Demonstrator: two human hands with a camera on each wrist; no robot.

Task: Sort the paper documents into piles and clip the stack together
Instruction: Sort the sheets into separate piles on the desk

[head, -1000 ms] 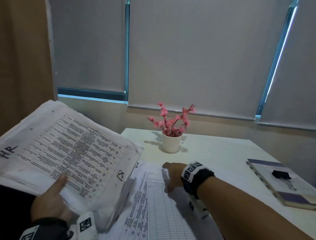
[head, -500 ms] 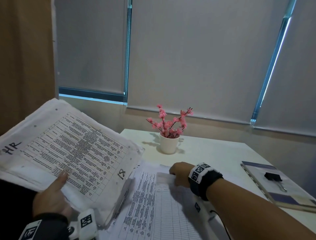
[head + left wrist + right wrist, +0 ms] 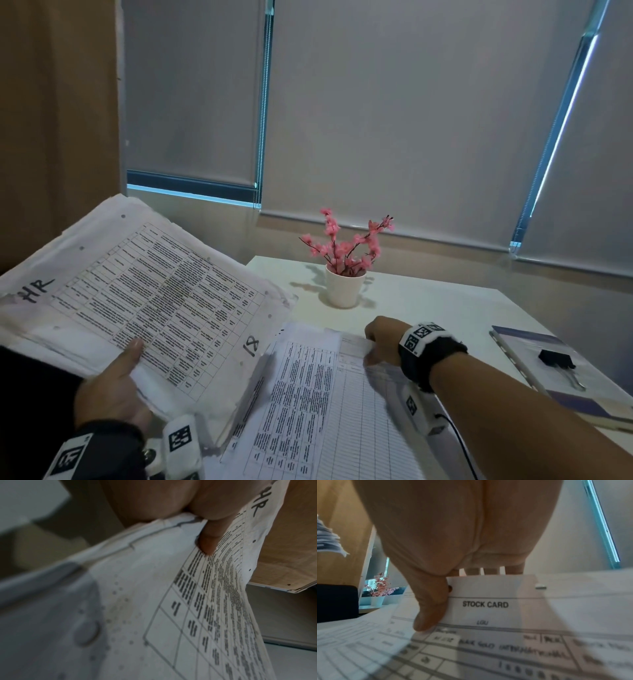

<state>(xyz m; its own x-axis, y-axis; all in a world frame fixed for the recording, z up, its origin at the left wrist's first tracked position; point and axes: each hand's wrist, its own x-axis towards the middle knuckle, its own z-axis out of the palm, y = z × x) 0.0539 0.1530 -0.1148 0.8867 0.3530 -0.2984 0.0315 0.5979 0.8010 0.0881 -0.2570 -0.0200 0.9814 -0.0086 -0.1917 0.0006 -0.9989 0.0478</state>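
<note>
My left hand [image 3: 118, 387] holds a thick stack of printed sheets [image 3: 144, 294] up at the left, thumb [image 3: 210, 540] on the top page, which is marked "HR" and "18". On the white table [image 3: 438, 308] lie more printed sheets [image 3: 308, 404]. The top one there is a form headed "STOCK CARD" [image 3: 485, 604]. My right hand [image 3: 380, 337] pinches its far edge, thumb [image 3: 429, 615] on top and fingers under it. A black binder clip [image 3: 556, 358] lies on a notebook at the right.
A white pot with pink flowers [image 3: 344, 284] stands at the table's back middle. The notebook [image 3: 561, 377] lies along the right edge. Window blinds [image 3: 411, 120] close the back, and a wooden panel [image 3: 58, 120] stands at the left.
My right hand went from lying flat on the table's sheets to pinching the far edge of the stock card sheet, shifting slightly right. The left hand's stack stayed raised.
</note>
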